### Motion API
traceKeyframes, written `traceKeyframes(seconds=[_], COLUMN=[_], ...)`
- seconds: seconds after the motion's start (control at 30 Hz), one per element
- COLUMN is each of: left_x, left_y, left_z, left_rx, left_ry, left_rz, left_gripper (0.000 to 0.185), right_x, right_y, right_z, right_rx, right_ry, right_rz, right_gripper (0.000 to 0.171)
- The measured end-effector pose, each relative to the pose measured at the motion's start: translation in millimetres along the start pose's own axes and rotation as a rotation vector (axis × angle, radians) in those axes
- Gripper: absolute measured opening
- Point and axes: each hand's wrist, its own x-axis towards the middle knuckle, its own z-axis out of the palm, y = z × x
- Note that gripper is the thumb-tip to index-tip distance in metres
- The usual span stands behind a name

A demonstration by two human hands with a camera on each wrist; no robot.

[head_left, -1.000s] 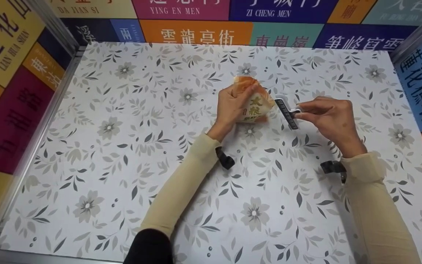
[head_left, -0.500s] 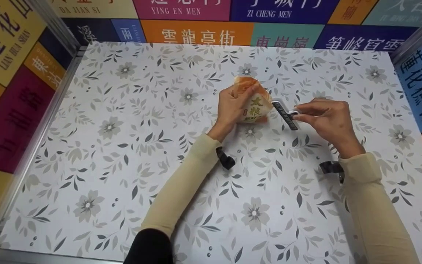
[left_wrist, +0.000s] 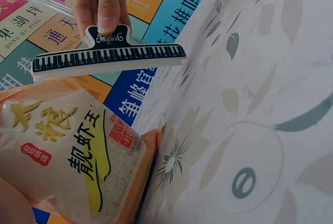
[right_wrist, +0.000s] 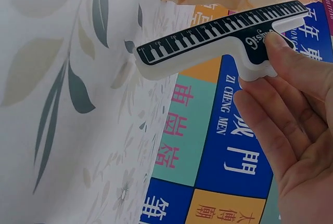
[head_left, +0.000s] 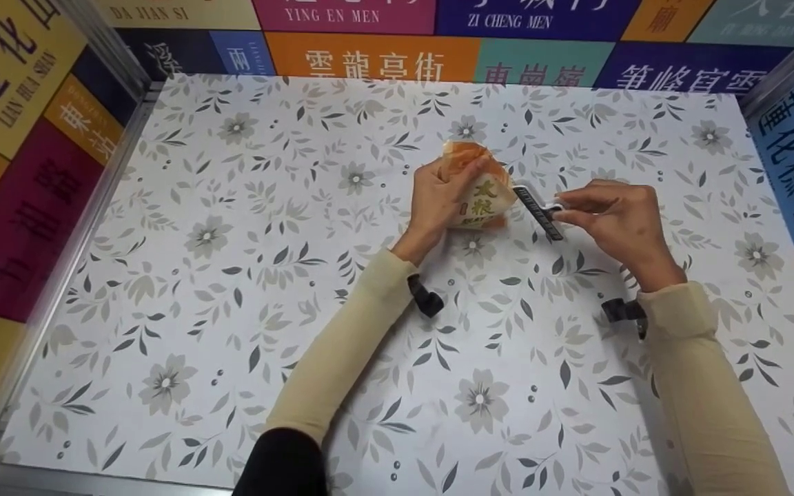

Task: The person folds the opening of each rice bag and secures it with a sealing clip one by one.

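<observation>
Left hand (head_left: 438,196) grips orange-and-clear plastic rice bag (head_left: 483,196) | right hand (head_left: 614,217) pinches black-and-white piano-key plastic bag clip (head_left: 538,212), hardly moved since a second ago, just beside bag, unclipped

The left hand (head_left: 438,196) hides much of the rice bag (head_left: 485,200); its lower text is unreadable.

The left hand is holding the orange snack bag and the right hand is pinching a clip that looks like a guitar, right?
Almost. The clip does not look like a guitar: it is printed with black and white piano keys, which the left wrist view shows plainly. The rest is right: the left hand holds the orange snack bag, and the right hand pinches the clip by its handle.
</observation>
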Motion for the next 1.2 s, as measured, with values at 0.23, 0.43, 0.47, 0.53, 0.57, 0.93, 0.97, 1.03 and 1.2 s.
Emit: traceKeyframes(seconds=[0.23,0.43,0.47,0.53,0.57,0.93,0.97,1.03,1.2], left_x=[0.4,-0.2,-0.3,-0.5,-0.4,-0.1,-0.2,0.1,0.9], left_y=[-0.6,-0.8,-0.7,-0.4,-0.3,-0.3,-0.1,-0.2,-0.1], left_z=[0.2,0.1,0.1,0.0,-0.1,1.2,1.4,1.8,1.0], left_rx=[-0.014,-0.034,-0.034,-0.030,-0.031,-0.046,-0.054,-0.068,-0.090], left_ry=[0.008,-0.001,0.000,0.004,0.002,0.004,0.002,-0.007,-0.029], left_rz=[0.003,-0.027,-0.033,-0.040,-0.039,-0.047,-0.043,-0.033,-0.021], left_gripper=[0.022,0.024,0.025,0.026,0.025,0.024,0.024,0.025,0.028], right_x=[1.5,3.8,4.2,5.4,6.0,12.8,13.4,14.5,16.6], right_y=[1.7,1.7,1.5,1.2,1.0,0.4,0.1,-0.2,-0.7], right_z=[1.7,2.5,2.8,3.4,3.7,10.1,10.5,11.0,11.7], right_rx=[-0.003,0.024,0.033,0.040,0.038,0.028,0.025,0.023,0.032], right_ry=[0.003,-0.019,-0.022,-0.027,-0.029,-0.048,-0.049,-0.051,-0.058], right_rz=[-0.006,0.047,0.056,0.065,0.062,0.080,0.088,0.106,0.120], right_gripper=[0.024,0.024,0.024,0.023,0.023,0.023,0.023,0.024,0.026])
